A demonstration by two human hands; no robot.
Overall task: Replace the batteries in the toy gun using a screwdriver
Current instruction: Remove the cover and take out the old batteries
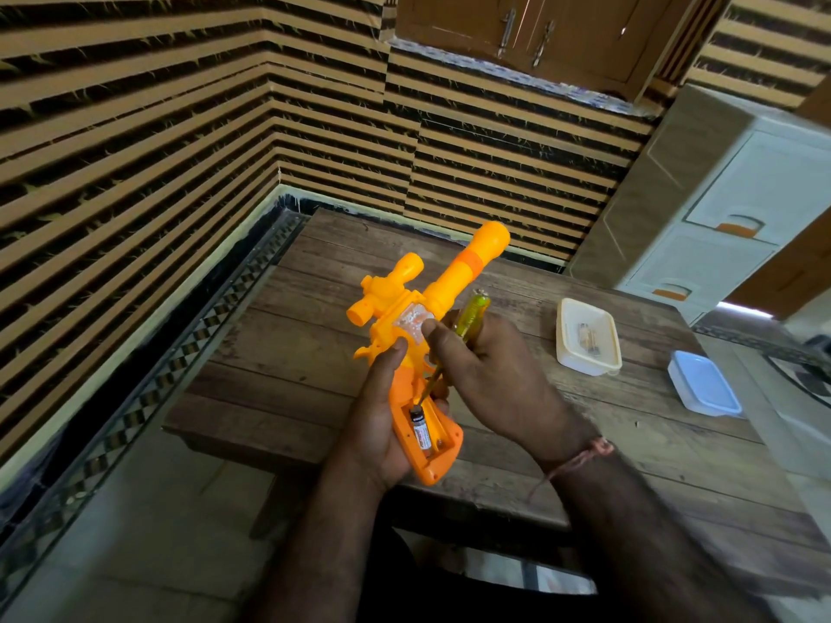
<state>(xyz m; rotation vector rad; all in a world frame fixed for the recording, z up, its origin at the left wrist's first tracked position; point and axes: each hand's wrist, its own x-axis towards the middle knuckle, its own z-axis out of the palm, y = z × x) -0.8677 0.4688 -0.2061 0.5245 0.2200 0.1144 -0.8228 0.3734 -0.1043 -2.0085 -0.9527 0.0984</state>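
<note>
One toy gun held above the counter, left hand wrapped round grip. One battery in open grip compartment. One screwdriver clasped in right hand, tip at battery end. One open box holding small items, unclear; one lid beside.

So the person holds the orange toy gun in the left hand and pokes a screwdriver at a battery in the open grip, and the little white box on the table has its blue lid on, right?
Not quite. The head view shows the white box open, with its blue lid lying apart on the table. The rest stands: the left hand holds the toy gun, and the right hand points the screwdriver at the battery.
</note>
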